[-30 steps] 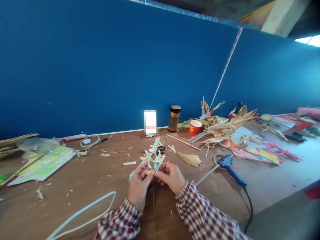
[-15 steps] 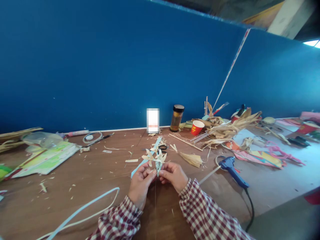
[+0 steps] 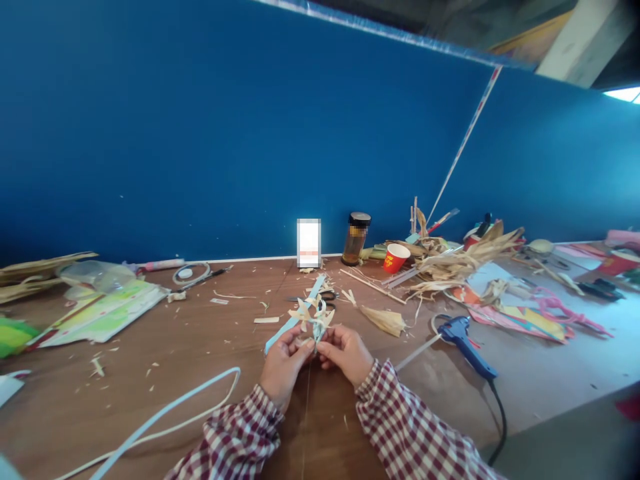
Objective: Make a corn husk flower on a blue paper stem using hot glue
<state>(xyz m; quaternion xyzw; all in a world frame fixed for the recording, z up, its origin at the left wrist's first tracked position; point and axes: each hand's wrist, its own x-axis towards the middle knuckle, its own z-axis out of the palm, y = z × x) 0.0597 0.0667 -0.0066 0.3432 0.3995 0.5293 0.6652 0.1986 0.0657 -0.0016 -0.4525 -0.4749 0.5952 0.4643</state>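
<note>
Over the middle of the table, a pale flower [image 3: 321,316] that looks made of corn husk is pinched between my hands. Its cream petals curl outward above a bluish-green centre. My left hand [image 3: 285,365] closes thumb and fingers on the lower left of it. From the other side, my right hand [image 3: 349,355] grips the base, thumb tip close to the left thumb. The fingertips hide the bottom of the flower. Behind the hands lie a light blue strip [image 3: 285,334] and dark-handled scissors [image 3: 327,296], partly covered by the petals.
A blue glue gun [image 3: 466,341] with a black cord rests at right. Farther back stand a red paper cup [image 3: 397,258] and a lidded bottle [image 3: 356,240], near heaped dry husks [image 3: 453,263]. A white cable [image 3: 165,437] loops at front left; scraps are scattered about.
The flower has tilted slightly between my fingers, and its petals sit a little differently. Both hands keep their pinch. The whole view has shifted a little.
</note>
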